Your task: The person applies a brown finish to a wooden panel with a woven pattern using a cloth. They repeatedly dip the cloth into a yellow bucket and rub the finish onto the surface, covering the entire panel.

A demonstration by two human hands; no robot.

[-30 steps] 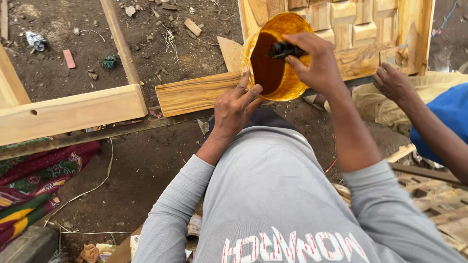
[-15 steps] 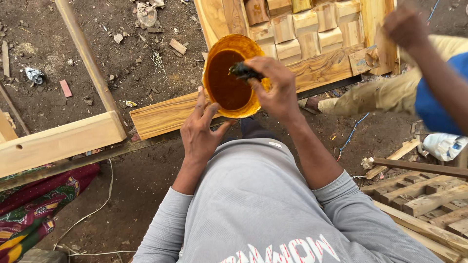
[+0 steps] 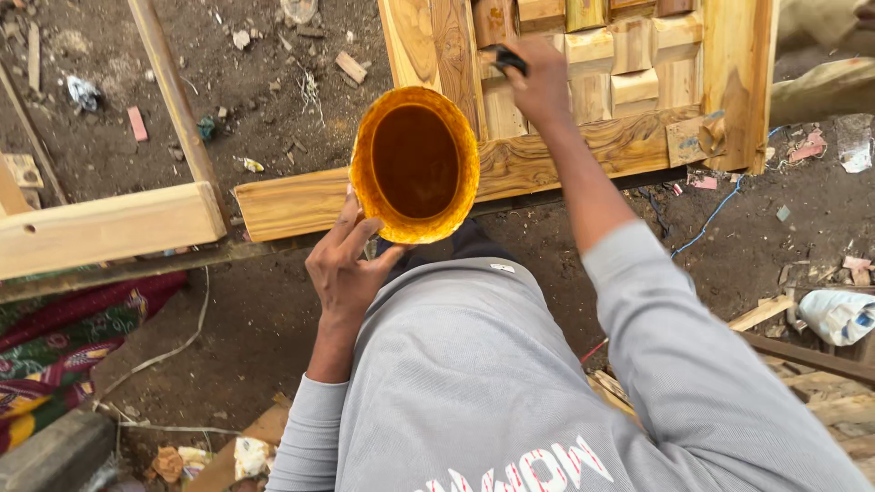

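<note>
My left hand grips the near rim of a yellow plastic tub filled with dark brown liquid, held above my lap. My right hand is stretched forward and closed on a dark brush, whose tip rests on the panelled wooden door lying flat ahead. The door's raised blocks look glossy and amber where they are coated. My grey long sleeves fill the lower part of the view.
A pale wooden frame lies at the left on bare dirt strewn with wood scraps. A patterned cloth sits lower left. A white plastic bag and timber offcuts lie at the right. Another person's limb shows at top right.
My right hand has lifted the brush out of the tub and moved it forward onto the door panels. The tub stays in my left hand. The view has shifted left.
</note>
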